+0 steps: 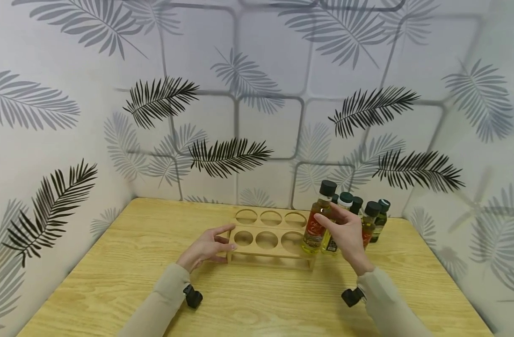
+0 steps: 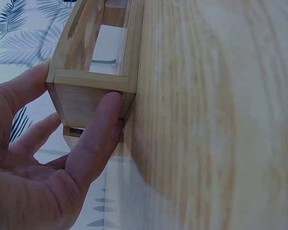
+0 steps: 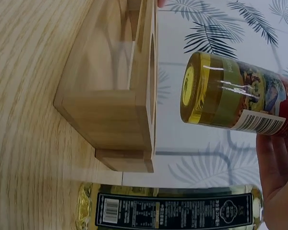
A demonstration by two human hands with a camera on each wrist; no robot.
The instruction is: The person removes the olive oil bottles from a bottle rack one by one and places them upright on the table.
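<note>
A wooden bottle rack (image 1: 267,253) with two rows of round holes stands on the table, a lower step in front of a higher one at the back. My left hand (image 1: 206,244) holds its left end, thumb at the top edge and other fingers against the end panel (image 2: 81,103). With my right hand (image 1: 346,232) I grip a bottle of golden oil (image 1: 314,230) with a black cap and red label. It is nearly upright beside the front right hole. In the right wrist view, the bottle's base (image 3: 192,88) hangs raised above the rack's top, apart from it.
Several more oil bottles stand right of the rack, among them one with a green cap (image 1: 346,199), a red-labelled one (image 1: 368,224) and a dark green one (image 1: 380,222). A dark-labelled bottle (image 3: 177,211) stands close by the rack's end. Behind is a leaf-patterned wall (image 1: 269,126).
</note>
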